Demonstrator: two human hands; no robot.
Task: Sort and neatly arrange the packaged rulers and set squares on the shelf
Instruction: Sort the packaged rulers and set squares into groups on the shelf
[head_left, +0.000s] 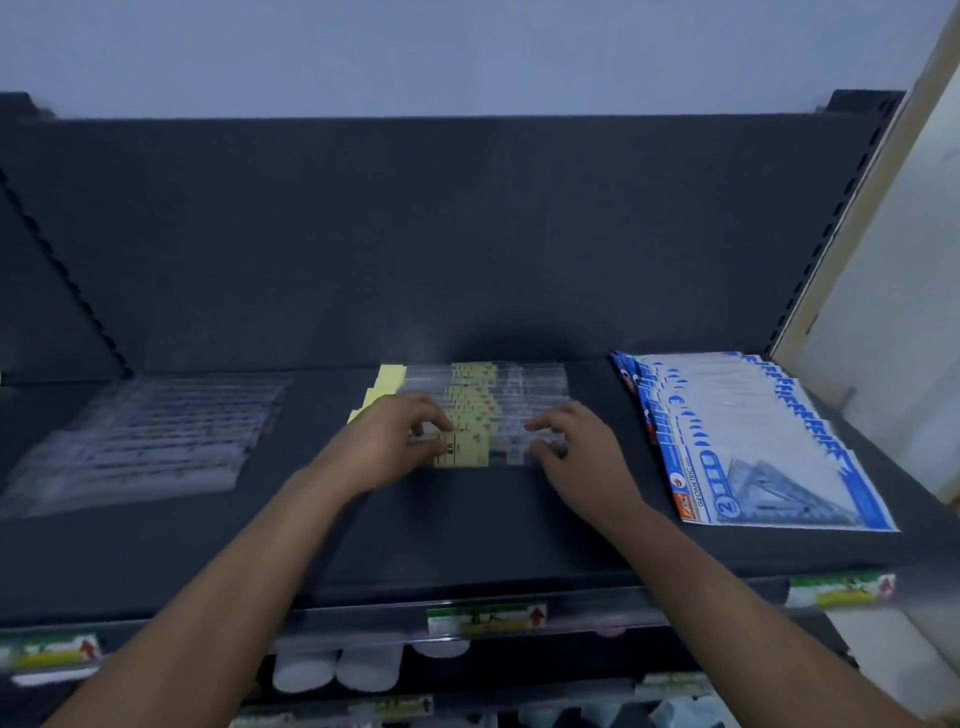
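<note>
I am pinching the front ruler pack with my left hand | my right hand is gripping its other end | pack is lying mid-way along the shelf, left of the set-square packs.

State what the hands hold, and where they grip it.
Both pinch the front ruler pack: left hand beside its yellow label, right hand at its clear end.

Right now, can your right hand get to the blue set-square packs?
Probably yes. The right hand holds the yellow-label rulers, and only bare shelf lies between it and the blue set-square packs.
</note>
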